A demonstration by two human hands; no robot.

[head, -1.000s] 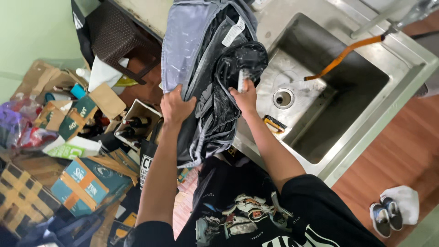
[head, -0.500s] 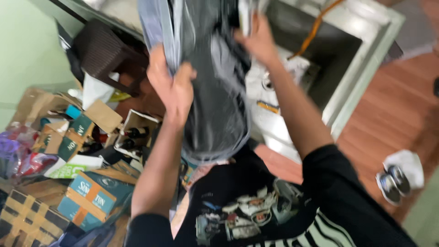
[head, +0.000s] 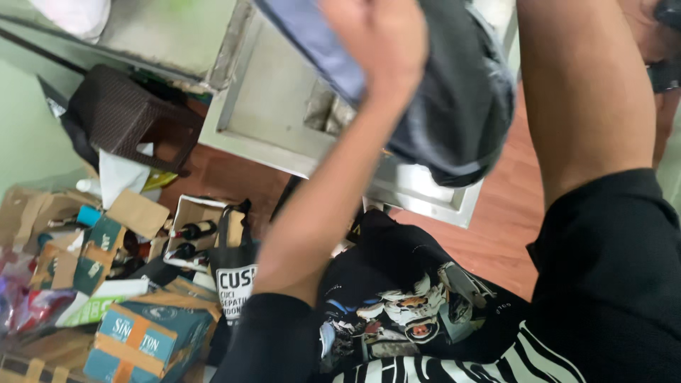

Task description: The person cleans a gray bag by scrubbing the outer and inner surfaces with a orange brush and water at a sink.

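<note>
One grey-and-black bag (head: 454, 106) is held raised above the steel sink (head: 284, 106). Left hand (head: 379, 42): grip clenched on the bag's upper edge. Right hand: out of frame; only the forearm shows. Two bottles (head: 188, 240) lie in one open box on the floor.

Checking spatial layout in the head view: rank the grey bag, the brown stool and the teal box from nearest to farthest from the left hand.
1. Grey bag: gripped by the left hand.
2. Brown stool: off to the left, by the sink unit.
3. Teal box: bottom left, on the floor.
</note>
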